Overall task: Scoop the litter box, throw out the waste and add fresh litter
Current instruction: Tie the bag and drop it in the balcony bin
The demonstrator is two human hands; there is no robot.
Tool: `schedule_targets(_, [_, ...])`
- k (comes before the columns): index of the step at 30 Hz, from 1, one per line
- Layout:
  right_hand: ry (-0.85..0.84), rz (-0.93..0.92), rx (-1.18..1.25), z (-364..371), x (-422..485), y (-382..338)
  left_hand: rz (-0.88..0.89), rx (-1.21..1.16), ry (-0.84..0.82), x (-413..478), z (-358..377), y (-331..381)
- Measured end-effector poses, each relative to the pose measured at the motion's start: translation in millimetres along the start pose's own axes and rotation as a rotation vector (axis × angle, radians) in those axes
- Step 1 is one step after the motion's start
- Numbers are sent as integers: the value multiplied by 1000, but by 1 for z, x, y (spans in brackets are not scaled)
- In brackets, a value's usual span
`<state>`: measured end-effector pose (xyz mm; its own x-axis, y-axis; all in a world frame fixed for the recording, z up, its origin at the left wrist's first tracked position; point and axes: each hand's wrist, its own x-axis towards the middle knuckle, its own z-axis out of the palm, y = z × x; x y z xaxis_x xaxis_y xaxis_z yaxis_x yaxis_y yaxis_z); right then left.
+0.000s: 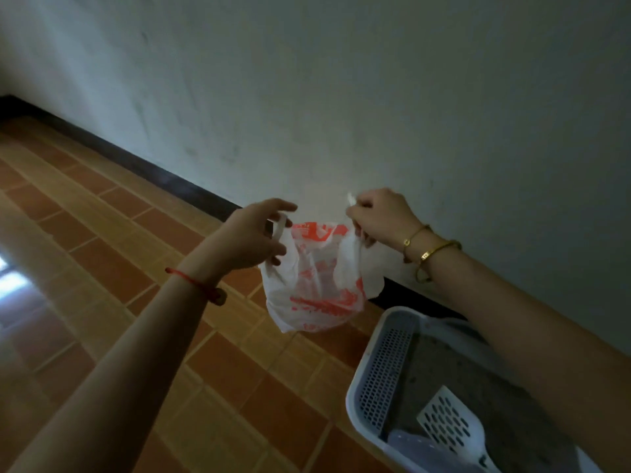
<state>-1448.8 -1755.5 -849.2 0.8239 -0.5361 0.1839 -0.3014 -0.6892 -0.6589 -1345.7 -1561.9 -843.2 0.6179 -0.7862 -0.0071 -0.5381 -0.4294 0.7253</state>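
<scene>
A white plastic bag (317, 281) with red print hangs in the air in front of the wall, bulging at the bottom. My left hand (254, 238) has its fingers hooked through the bag's left handle loop. My right hand (379, 218) is closed on the bag's right handle, pulling it up. Below, at the lower right, stands the white litter box (375, 367) with a perforated inner wall and grey litter (454, 377) inside. A white slotted scoop (450, 425) lies in the litter near the front. My right forearm covers part of the box.
The floor (112, 268) is glossy orange and tan tile, with a bright reflection at the far left. A pale wall (375, 97) with a dark skirting board (143, 162) runs diagonally behind the bag and the box.
</scene>
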Motion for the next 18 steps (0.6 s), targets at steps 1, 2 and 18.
schedule_targets(1, [-72,61,-11,6,-5,9,-33,-15,30,-1,4,-7])
schedule_targets(2, [-82,79,-49,13,-11,19,-46,-32,79,-2,8,-13])
schedule_targets(18, [290,-377,167,41,-24,20,359,12,632,-3,53,-21])
